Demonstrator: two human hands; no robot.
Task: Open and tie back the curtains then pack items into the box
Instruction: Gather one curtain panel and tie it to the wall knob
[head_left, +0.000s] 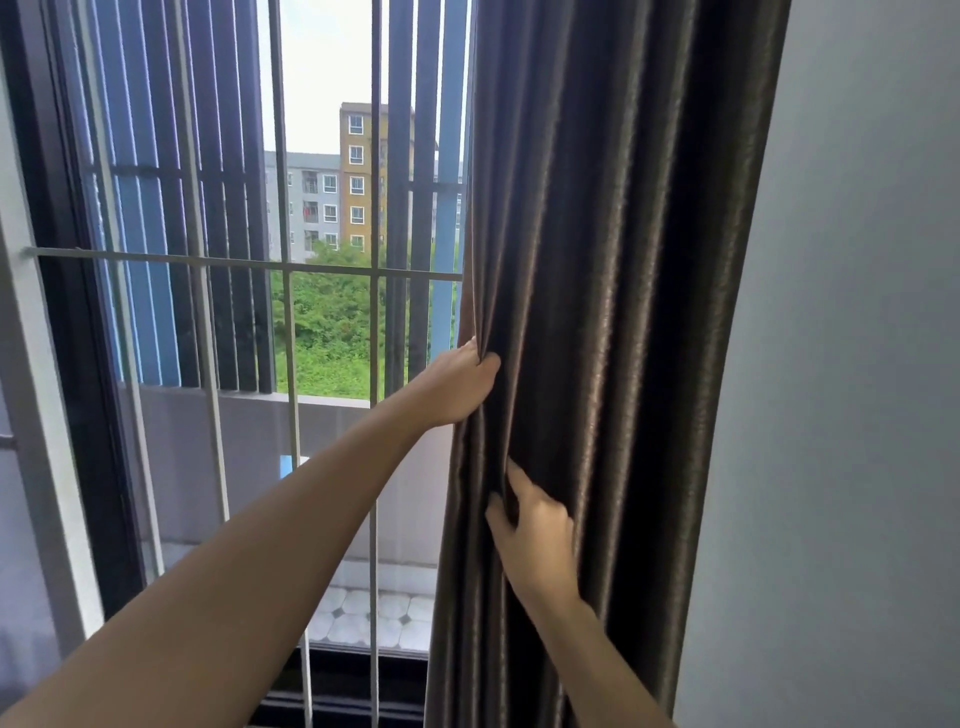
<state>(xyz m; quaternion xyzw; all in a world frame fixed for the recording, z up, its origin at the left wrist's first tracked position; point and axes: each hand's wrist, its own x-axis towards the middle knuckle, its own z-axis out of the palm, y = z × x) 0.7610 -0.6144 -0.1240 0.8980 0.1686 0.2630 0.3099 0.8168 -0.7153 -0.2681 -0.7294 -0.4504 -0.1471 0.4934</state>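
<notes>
A dark brown curtain (613, 312) hangs gathered in folds at the right of the window, beside the wall. My left hand (457, 387) grips the curtain's left edge at about mid height, fingers curled into the fabric. Below it, my right hand (535, 530) pinches a fold of the same curtain between thumb and fingers. No tie-back and no box are in view.
The window (322, 208) has grey metal bars (288, 322) across it and a dark frame (62, 312) at the left. A grey wall (852, 364) stands right of the curtain. Outside are a tiled balcony floor (374, 613), trees and buildings.
</notes>
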